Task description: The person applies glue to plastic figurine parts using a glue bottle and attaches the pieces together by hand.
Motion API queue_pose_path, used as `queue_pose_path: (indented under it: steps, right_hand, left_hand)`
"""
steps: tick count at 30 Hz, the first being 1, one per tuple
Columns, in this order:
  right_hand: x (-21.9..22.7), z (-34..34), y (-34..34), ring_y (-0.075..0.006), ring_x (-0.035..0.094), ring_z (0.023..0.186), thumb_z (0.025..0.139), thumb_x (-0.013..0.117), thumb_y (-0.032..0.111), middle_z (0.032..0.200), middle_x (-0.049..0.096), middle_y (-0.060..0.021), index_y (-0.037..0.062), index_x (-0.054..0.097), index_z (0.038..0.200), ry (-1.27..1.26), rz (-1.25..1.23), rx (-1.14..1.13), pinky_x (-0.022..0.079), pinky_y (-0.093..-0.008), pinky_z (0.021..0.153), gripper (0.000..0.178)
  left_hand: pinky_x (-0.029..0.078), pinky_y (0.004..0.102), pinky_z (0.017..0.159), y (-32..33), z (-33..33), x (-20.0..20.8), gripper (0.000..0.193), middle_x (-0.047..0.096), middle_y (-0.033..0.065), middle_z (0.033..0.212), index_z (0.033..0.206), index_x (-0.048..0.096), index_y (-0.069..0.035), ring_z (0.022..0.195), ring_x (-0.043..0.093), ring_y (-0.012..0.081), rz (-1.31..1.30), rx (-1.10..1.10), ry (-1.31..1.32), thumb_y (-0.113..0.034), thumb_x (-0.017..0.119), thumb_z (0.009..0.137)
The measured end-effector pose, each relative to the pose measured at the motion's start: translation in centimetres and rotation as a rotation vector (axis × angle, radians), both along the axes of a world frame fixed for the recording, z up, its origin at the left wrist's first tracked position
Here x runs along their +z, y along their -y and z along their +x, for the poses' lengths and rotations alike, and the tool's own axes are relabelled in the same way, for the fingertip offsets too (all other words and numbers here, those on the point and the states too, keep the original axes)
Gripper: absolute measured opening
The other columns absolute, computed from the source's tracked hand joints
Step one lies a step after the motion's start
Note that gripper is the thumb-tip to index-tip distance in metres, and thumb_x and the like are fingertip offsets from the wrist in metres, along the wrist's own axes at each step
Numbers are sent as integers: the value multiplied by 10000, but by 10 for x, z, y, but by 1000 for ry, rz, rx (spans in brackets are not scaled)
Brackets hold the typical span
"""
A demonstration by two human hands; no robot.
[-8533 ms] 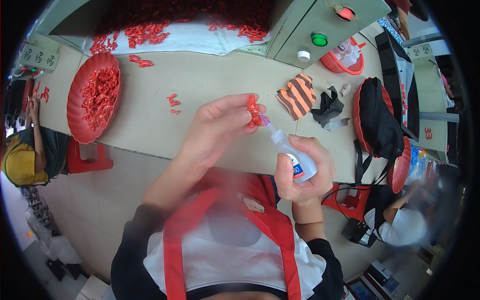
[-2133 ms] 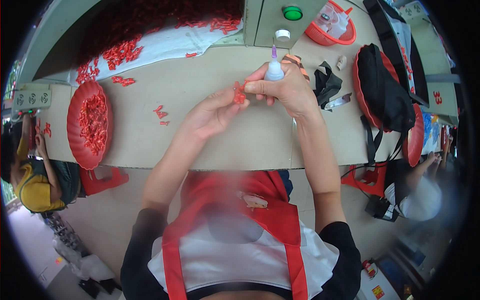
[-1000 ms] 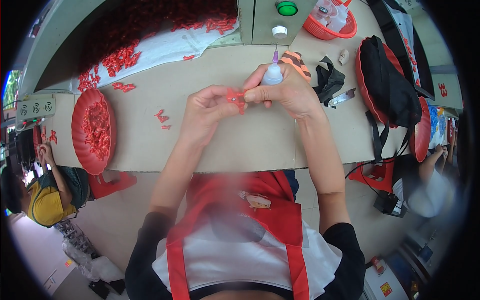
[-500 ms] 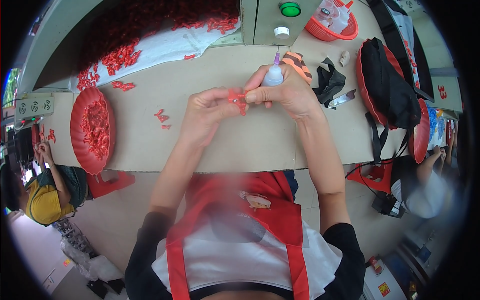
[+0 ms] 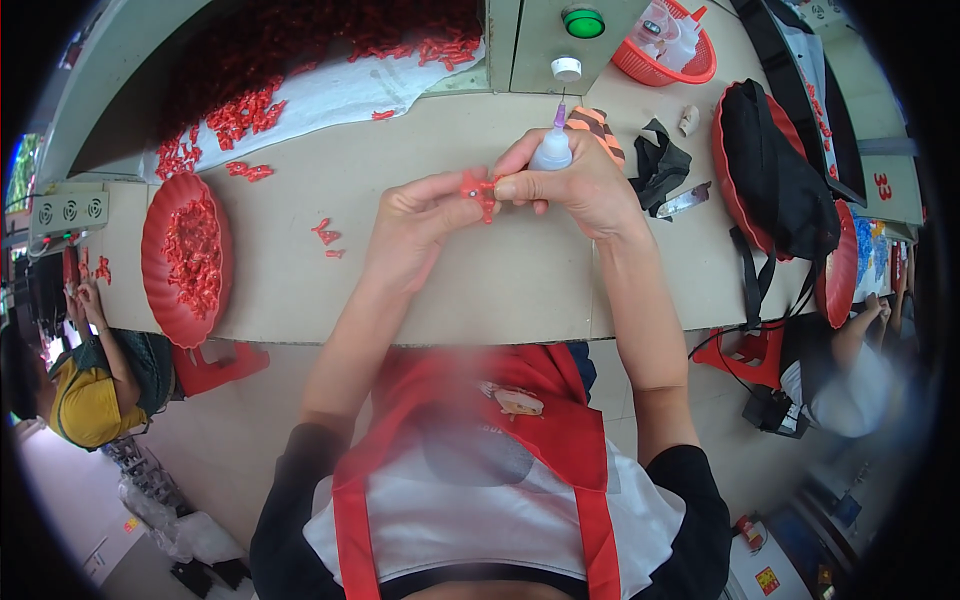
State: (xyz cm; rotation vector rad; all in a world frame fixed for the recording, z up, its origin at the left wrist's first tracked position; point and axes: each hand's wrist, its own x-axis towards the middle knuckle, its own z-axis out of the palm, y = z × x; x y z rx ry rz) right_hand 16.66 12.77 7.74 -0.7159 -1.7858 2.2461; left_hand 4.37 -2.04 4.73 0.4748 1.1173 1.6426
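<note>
A small red plastic figure part (image 5: 474, 193) is pinched between the thumb and fingers of my left hand (image 5: 425, 215). My right hand (image 5: 580, 185) wraps around a translucent squeeze bottle (image 5: 552, 150) with a purple needle tip pointing away from me. The right thumb and forefinger also close on the right end of the red part, so both hands meet at it above the table. Left of my hands, a few loose red pieces (image 5: 325, 232) lie on the tabletop (image 5: 480, 290).
At the left stands a scalloped red tray (image 5: 222, 270) of small red parts. More red parts heap on a white cloth (image 5: 350, 105) inside the cabinet. A blade (image 5: 684, 201), black cloth (image 5: 658, 163), striped orange cloth (image 5: 600, 132), red basket (image 5: 675, 72) and black bag (image 5: 775, 165) lie right. People sit on both sides.
Both hands stay together at the red part, which has turned slightly. The whole view has shifted a little; nothing has been let go.
</note>
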Motion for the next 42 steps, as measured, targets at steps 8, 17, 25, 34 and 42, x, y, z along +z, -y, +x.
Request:
queue_pose_path:
  steps: [8,17,25,34,42]
  right_hand:
    - [3,-3,8,-65,561,632,680,742,57,736,637,-16,42,659,814,0,97,-52,407,-190,500,158]
    - [4,-4,13,-57,550,636,677,754,42,745,638,-8,41,656,810,-5,157,-113,410,-190,511,165]
    - [2,-3,11,-52,534,599,677,760,69,726,642,0,55,651,760,17,172,-112,400,-195,497,137]
    - [4,-4,12,-64,534,595,699,733,64,736,651,-21,44,658,808,41,153,-119,402,-194,505,134]
    - [11,4,22,-113,547,884,765,604,-29,1017,543,-70,9,489,1109,-65,519,-198,438,-244,731,365]
  left_hand:
    - [483,315,818,0,0,0,364,622,137,1016,1136,543,82,918,600,185,18,49,-33,26,618,784]
    - [480,286,824,0,0,5,366,626,123,1007,1128,552,55,917,599,154,30,82,-76,58,622,768]
    - [507,289,767,1,1,3,282,653,129,922,1018,598,43,841,633,167,32,129,-181,59,658,743]
    - [499,305,809,-3,4,1,289,634,120,977,1075,573,28,912,619,189,52,99,-35,17,623,790]
    - [501,316,842,0,-12,10,320,605,142,1062,1154,532,21,947,616,239,44,152,255,-16,566,838]
